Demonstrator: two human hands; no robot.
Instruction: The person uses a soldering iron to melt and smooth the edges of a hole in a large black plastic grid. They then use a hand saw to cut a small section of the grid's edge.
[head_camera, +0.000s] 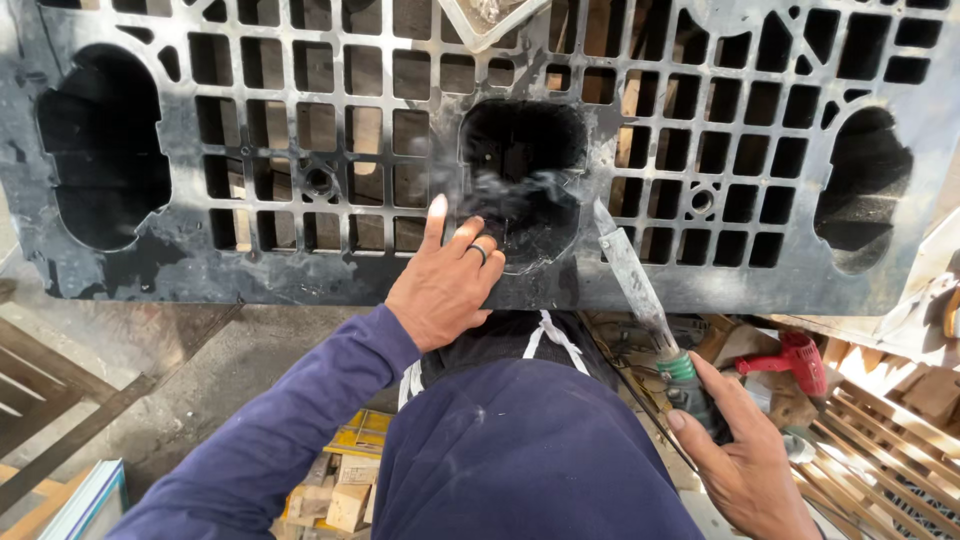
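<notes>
Pressing flat on the black plastic pallet (300, 270), the left hand (445, 285) has its fingers spread beside the round central opening (522, 180), where thin smoke rises. The right hand (745, 460) is closed around the dark handle of a blade tool (640, 290). Its long axis runs diagonally, and the metal tip points up and left, touching the pallet near the opening. A red power drill (795, 360) lies at the right, among wooden pieces

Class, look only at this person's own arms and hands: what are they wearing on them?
The left arm is covered by a long dark blue sleeve ending at the wrist. The left hand is bare, with a dark ring on one finger. The right hand is bare, no ring visible.
</notes>
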